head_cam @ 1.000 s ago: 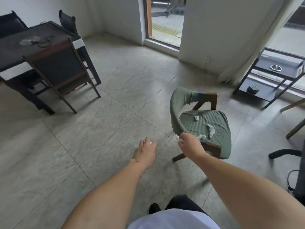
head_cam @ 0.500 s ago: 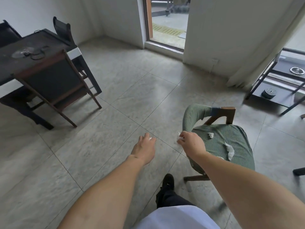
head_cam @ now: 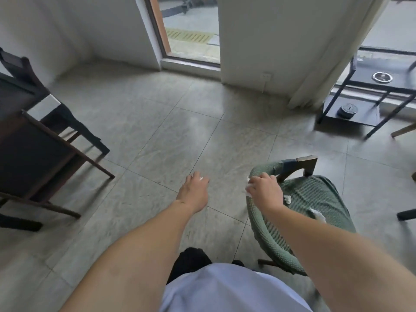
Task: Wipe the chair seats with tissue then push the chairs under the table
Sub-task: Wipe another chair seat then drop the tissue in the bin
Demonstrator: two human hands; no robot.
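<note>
From the head view, the right hand [head_cam: 265, 190] curls over the rounded backrest of the green chair [head_cam: 315, 212], pinching a wad of tissue [head_cam: 248, 192] that pokes out at its knuckles. Just beyond that grasp, two more tissue scraps [head_cam: 317, 214] lie on the seat. The left hand [head_cam: 194, 190] hovers over the floor beside it, fingers loosely extended; something white shows at its fingertips, too small to identify. Compared with half a second ago, the chair sits closer under the person and the right arm now crosses above the backrest. Far left of both hands, the dark table [head_cam: 13, 97] and the wooden chair [head_cam: 45, 158] have slid toward the frame's edge.
</note>
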